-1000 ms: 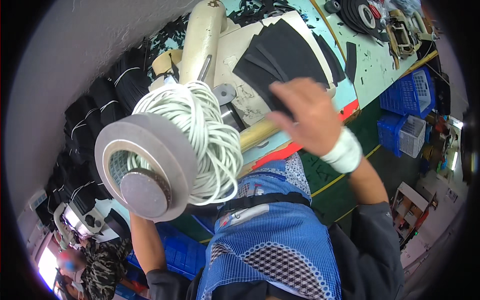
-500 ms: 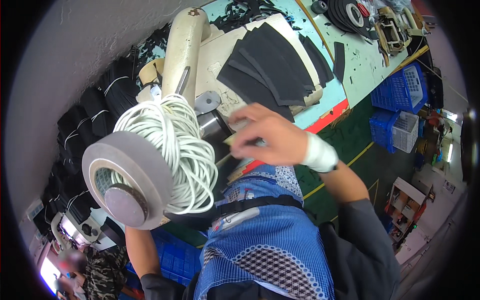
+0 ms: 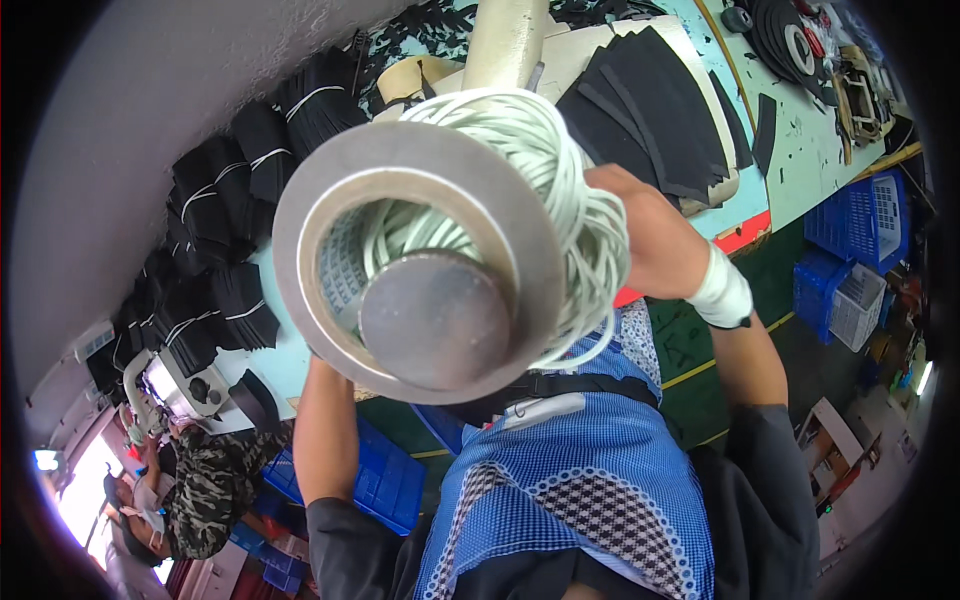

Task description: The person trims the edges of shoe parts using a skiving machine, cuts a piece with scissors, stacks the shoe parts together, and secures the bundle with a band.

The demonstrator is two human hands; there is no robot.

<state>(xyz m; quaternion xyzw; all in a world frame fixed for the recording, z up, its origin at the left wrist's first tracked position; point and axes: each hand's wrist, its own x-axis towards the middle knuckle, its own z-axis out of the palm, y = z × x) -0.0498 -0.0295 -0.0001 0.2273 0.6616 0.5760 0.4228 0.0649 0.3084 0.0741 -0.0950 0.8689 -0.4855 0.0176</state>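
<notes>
A large grey ring-shaped roll point(image 3: 530, 230) fills the middle of the view, close to the camera. Inside its hole shows a round metal disc point(image 3: 435, 320). Behind and around the roll hangs a thick bundle of white cord point(image 3: 590, 225), in front of a cream machine arm point(image 3: 505, 40). My right hand point(image 3: 660, 235), with a white band at the wrist, is at the right side of the cord; the cord covers its fingers, so their grip cannot be made out. Only my left forearm shows below the roll, which hides the hand.
Cut black fabric pieces point(image 3: 650, 110) lie stacked on the table beyond my right hand. Tied black bundles point(image 3: 265, 150) line the left side. Blue crates point(image 3: 855, 215) stand on the floor at right. Another person in a camouflage top point(image 3: 215, 490) works at lower left.
The view has shifted, so the roll and cord look larger and further right. My right hand, earlier blurred beside a shiny metal cylinder, is now partly behind the cord.
</notes>
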